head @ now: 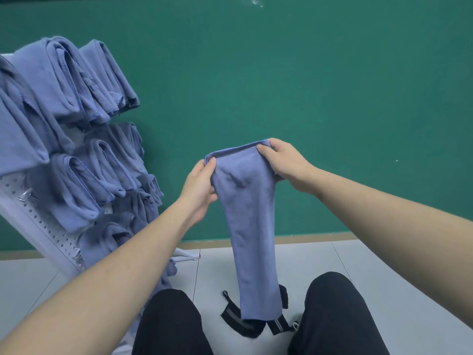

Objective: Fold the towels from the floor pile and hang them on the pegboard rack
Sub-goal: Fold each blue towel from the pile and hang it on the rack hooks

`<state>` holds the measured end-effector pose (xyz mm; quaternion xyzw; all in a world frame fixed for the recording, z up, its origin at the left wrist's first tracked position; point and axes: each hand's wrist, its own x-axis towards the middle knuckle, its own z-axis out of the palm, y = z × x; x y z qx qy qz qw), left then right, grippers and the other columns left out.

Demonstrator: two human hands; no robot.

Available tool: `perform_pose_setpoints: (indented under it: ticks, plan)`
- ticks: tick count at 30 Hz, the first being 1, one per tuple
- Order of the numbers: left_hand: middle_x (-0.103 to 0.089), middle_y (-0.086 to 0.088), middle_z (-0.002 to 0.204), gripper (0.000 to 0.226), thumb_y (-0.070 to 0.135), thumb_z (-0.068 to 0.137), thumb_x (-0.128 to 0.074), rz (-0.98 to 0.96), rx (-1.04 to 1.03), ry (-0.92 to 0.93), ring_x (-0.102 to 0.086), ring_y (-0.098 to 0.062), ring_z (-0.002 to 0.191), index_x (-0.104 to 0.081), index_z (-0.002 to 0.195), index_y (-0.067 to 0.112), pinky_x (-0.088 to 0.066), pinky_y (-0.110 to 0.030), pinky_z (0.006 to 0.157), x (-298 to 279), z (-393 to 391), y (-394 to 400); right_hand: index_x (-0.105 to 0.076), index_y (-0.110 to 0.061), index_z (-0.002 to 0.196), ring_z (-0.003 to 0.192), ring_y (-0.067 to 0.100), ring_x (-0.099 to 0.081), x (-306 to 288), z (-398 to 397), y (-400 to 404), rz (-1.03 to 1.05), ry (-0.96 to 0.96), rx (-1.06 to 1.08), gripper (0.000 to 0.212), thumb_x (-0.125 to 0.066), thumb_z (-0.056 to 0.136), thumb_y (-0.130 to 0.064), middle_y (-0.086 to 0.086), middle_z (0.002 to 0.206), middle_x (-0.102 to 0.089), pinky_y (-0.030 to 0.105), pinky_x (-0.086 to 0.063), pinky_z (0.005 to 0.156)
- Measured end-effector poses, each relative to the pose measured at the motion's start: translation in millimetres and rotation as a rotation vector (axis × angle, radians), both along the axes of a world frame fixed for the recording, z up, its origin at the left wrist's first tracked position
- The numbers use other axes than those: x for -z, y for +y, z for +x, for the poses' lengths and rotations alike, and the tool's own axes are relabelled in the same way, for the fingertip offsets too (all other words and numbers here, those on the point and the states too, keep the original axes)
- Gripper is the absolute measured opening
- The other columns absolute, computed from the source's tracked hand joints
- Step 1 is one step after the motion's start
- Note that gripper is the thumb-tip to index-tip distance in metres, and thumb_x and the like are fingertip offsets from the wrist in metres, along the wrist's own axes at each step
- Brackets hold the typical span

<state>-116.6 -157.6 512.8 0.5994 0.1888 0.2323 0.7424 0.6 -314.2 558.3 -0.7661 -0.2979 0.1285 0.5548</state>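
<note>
Seen from the head camera, a person holds a blue towel (252,226) up in front of a green wall (307,85), the left hand (201,190) and right hand (286,166) each closed on a top corner, thumbs pressed over the front of the cloth, so that the folded strip hangs straight down between the knees to just above a black strap (239,320) on the grey floor (384,272). To the left, a white pegboard rack (35,221) leans, its hooks already draped with rows of folded blue towels (76,103).
</note>
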Motion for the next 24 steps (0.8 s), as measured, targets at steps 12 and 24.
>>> perform_pose_setpoints:
  ticks: [12, 24]
  plan:
    - [-0.070, -0.015, 0.122, 0.043, 0.029, 0.092, -0.065, -0.280, 0.273, 0.010, -0.069, -0.024, 0.110, -0.065, 0.127, 0.003, -0.054, -0.037, 0.093, 17, -12, -23, -0.066, -0.021, 0.097, 0.073, 0.012, -0.067, -6, -5, 8, 0.102, 0.278, -0.029, 0.021, -0.046, 0.103, -0.026, -0.004, 0.085, -0.073, 0.027, -0.058, 0.061]
    - [-0.072, 0.022, 0.094, 0.017, 0.028, 0.103, -0.051, 0.262, -0.165, 0.064, -0.068, 0.003, 0.091, -0.067, 0.100, 0.034, -0.053, -0.020, 0.077, 41, -4, -35, -0.065, -0.006, 0.103, 0.070, 0.017, -0.064, 11, -6, 11, 0.001, 0.099, -0.001, 0.025, -0.048, 0.100, -0.024, 0.011, 0.093, -0.072, 0.025, -0.054, 0.051]
